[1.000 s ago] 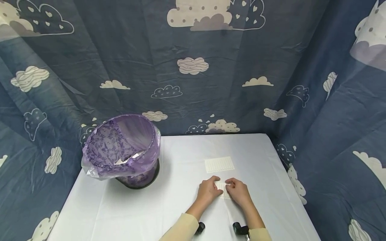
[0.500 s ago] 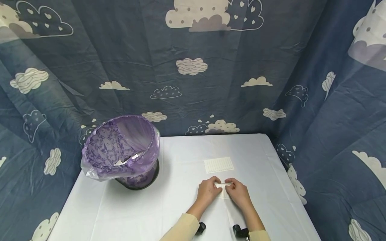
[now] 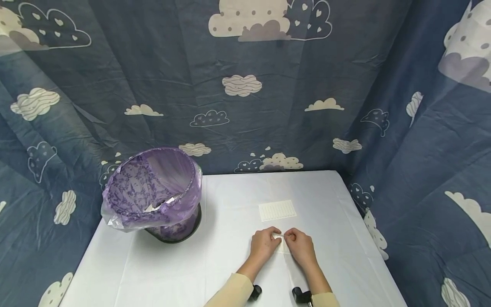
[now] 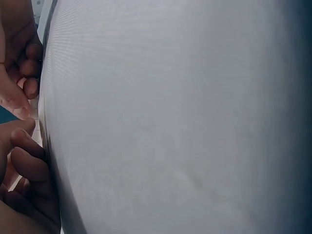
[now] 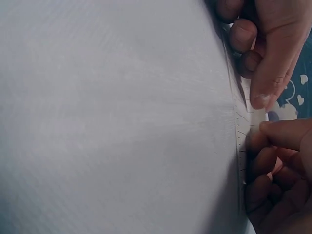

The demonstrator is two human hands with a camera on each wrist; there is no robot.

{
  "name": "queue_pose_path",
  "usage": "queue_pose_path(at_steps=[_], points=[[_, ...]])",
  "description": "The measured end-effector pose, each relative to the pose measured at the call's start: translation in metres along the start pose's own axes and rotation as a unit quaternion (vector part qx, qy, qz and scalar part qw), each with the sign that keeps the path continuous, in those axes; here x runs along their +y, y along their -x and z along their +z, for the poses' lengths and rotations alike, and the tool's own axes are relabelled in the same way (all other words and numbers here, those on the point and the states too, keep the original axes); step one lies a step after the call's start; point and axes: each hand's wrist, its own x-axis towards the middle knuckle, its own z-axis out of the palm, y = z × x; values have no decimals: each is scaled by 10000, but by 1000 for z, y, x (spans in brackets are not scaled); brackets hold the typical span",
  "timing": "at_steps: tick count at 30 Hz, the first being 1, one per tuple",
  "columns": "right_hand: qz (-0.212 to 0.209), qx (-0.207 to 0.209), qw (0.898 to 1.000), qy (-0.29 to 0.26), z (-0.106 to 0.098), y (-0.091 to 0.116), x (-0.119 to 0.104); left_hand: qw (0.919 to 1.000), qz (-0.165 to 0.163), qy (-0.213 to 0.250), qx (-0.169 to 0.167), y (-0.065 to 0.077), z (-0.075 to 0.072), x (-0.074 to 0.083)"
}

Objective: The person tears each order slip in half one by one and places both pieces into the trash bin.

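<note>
Have come closer together at the fingertips since 1.0 s ago: left hand [image 3: 262, 245] and right hand [image 3: 300, 246], over a small off-white rectangular paper-like sheet with thin ruled marks [image 3: 283, 248]. Pinching the far edge of that sheet with the fingertips of both; other fingers curled in. Now with a pale raised edge showing between the fingertips, near part apparently down on the smooth white tabletop [image 3: 161, 277]. Suggests, as a judgement, work narrowed to that edge. Cannot tell whether folded, peeled or torn there; hidden by fingers, even in the 2 wrist views.

Just beyond the hands, untouched, a 2nd off-white ruled rectangular sheet [image 3: 277, 210]. To the left, well apart, a round purple patterned bin [image 3: 176, 230] with a translucent plastic liner [image 3: 188, 207] over the rim and white scraps [image 3: 151, 208] inside. Behind, a dark blue cloud-print fabric curtain [image 3: 276, 132]. Near the wrists, 2 black devices [image 3: 301, 295]. Nothing seen blocking the hands.
</note>
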Motion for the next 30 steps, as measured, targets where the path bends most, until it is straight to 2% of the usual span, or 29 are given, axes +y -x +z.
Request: queue_pose_path(at_steps=[6, 15, 19, 24, 30], points=[[-58, -4, 10000, 1, 2, 2, 2, 9997, 39, -165, 175, 1, 3, 0], [-203, -7, 9995, -222, 3, 5, 5, 9995, 49, 178, 262, 3, 1, -1], [-260, 78, 9984, -486, 4, 7, 5, 9982, 40, 548, 254, 5, -1, -2], [-330, 103, 9943, -1012, 7, 9, 2, 9928, 106, 1176, 216, 8, -8, -4], [-389, -120, 9816, -1864, 7, 13, -10, 9853, 212, 1691, 154, 14, -27, -1]])
